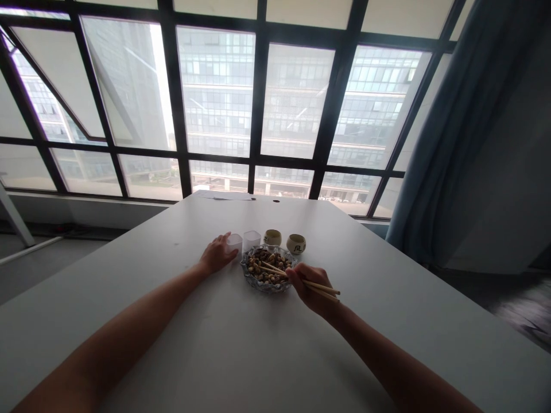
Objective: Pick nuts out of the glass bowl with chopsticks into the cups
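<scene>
My right hand (310, 285) is closed around a pair of wooden chopsticks (322, 288). Their tips reach into a clear, scalloped glass bowl (269, 287) filled with mixed nuts or dried beans (258, 267), some pale, some dark brown. Whether the tips pinch a piece is too small to tell. On the left, my left hand (217, 253) has its fingers wrapped around the side of a small translucent plastic cup (234, 243), which stands on the table just beyond the bowl's left edge.
A second translucent cup (252, 238) stands beside the first. Behind the bowl are two small cream-coloured cups with dark characters, one nearer the middle (272, 237) and one to the right (296, 244). The white table (241, 350) runs toward large windows; a blue curtain (434, 155) hangs right.
</scene>
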The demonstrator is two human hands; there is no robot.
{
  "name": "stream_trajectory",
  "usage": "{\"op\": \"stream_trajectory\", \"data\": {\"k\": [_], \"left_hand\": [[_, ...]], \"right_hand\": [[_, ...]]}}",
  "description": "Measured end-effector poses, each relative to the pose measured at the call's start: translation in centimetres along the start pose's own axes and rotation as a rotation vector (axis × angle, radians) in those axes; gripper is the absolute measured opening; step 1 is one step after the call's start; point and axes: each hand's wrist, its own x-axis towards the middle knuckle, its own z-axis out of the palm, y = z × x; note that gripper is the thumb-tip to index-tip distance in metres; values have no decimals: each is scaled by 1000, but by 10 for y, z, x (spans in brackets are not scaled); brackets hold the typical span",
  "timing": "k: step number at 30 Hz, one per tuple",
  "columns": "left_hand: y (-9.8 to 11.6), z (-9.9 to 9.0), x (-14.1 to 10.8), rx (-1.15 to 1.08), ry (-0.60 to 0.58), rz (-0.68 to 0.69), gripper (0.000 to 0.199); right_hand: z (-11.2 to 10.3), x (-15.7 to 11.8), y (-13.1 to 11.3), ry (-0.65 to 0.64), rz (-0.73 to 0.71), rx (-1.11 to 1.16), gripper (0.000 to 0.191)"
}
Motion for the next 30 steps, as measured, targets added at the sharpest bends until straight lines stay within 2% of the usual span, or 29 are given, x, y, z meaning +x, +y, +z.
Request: {"op": "stream_trajectory", "data": {"k": [10,16,24,30], "left_hand": [[0,0,0,-2,7,9,68],[0,0,0,-3,9,15,67],[0,1,0,3,14,4,66],[-4,4,1,7,39,16,66]], "right_hand": [[5,-3,-2,-11,-21,-16,41],[8,-3,0,-5,18,-22,39],[8,0,1,-84,45,-10,33],[7,2,0,-82,83,-16,34]]}}
